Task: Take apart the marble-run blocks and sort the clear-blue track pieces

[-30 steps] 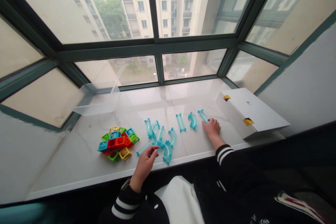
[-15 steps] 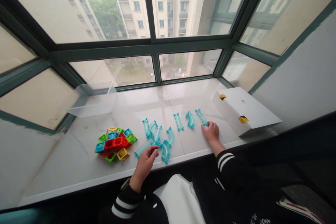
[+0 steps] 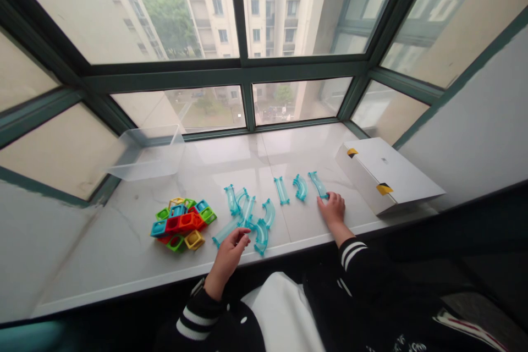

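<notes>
At the near end of a translucent blue wavy track piece (image 3: 316, 182), my right hand (image 3: 332, 210) has its fingers closed on the tip. To its left lie a curved track piece (image 3: 300, 187) and a straight track piece (image 3: 281, 191), set apart in a row. My left hand (image 3: 229, 253) hovers at the near side of a loose pile of blue track pieces (image 3: 247, 210). Its fingers are loosely bent, the thumb apart from the index finger, and I see nothing held. A curved piece (image 3: 261, 236) lies just right of that hand.
A heap of coloured square-holed blocks (image 3: 187, 222) sits on the marble sill left of the tracks. Behind it stands a clear plastic bin (image 3: 154, 168). A white box (image 3: 383, 168) with yellow-black tabs is at the right. Window frames (image 3: 218, 77) bound the sill's far side.
The view has shifted very slightly. Both hands and the track pieces stay in the same places, with my right hand still at the wavy piece.
</notes>
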Action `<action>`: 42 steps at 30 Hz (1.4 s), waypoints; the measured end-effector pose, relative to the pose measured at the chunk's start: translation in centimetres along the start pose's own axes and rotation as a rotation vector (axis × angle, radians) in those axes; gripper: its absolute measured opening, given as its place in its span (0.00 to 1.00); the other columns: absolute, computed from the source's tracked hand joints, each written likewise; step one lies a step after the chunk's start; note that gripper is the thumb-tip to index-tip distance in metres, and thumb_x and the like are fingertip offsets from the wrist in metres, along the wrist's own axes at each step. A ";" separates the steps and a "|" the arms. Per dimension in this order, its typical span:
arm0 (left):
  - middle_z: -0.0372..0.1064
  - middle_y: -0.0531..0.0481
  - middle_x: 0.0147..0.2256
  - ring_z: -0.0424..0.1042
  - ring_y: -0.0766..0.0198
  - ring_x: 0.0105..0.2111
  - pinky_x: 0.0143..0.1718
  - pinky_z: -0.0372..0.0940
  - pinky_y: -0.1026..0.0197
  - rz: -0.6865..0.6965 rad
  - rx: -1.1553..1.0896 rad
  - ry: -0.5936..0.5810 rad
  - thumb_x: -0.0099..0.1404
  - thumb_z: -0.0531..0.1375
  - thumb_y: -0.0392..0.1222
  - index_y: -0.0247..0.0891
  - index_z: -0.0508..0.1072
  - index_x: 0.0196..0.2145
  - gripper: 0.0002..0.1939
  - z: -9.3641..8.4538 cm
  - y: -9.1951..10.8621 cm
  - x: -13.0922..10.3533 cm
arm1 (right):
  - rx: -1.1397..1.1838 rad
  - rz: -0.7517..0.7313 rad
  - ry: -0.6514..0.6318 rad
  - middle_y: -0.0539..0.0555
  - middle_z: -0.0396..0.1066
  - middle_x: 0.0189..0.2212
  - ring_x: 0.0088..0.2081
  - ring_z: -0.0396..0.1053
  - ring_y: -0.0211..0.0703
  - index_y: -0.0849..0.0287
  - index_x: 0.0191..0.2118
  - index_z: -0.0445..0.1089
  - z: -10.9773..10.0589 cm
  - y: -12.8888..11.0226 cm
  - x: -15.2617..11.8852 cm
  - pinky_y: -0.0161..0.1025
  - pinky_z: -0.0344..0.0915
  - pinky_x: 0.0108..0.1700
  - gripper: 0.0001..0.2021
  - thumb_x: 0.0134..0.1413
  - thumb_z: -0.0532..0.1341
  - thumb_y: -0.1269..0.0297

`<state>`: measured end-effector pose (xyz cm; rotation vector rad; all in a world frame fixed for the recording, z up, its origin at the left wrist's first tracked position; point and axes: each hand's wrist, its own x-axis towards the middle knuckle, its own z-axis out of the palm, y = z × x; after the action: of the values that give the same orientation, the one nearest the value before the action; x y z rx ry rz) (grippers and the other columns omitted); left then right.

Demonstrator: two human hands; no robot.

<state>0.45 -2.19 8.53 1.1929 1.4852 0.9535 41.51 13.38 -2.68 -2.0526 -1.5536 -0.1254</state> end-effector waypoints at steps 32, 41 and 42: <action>0.79 0.45 0.38 0.79 0.52 0.41 0.43 0.72 0.52 0.004 -0.010 -0.039 0.65 0.62 0.57 0.39 0.78 0.48 0.21 0.4 -1.3 0.0 | -0.048 0.034 -0.043 0.64 0.72 0.48 0.49 0.65 0.58 0.61 0.52 0.70 -0.8 -0.9 0.2 0.46 0.59 0.48 0.20 0.62 0.63 0.52; 0.79 0.45 0.37 0.79 0.52 0.40 0.43 0.72 0.53 0.001 -0.018 -0.035 0.65 0.62 0.59 0.39 0.78 0.47 0.23 0.5 -1.7 0.0 | -0.056 0.039 -0.056 0.64 0.72 0.49 0.49 0.65 0.59 0.60 0.52 0.70 -0.6 -0.9 0.3 0.47 0.58 0.47 0.19 0.62 0.63 0.52; 0.79 0.45 0.37 0.79 0.52 0.40 0.43 0.72 0.53 -0.002 -0.018 -0.034 0.65 0.63 0.59 0.39 0.78 0.47 0.23 0.6 -1.8 0.0 | -0.055 0.040 -0.058 0.64 0.72 0.49 0.49 0.65 0.59 0.60 0.52 0.70 -0.6 -0.9 0.3 0.47 0.58 0.47 0.20 0.62 0.63 0.52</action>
<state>0.59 -2.59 6.68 1.1889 1.4481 0.9386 40.97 13.52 -1.75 -2.1468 -1.5586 -0.0954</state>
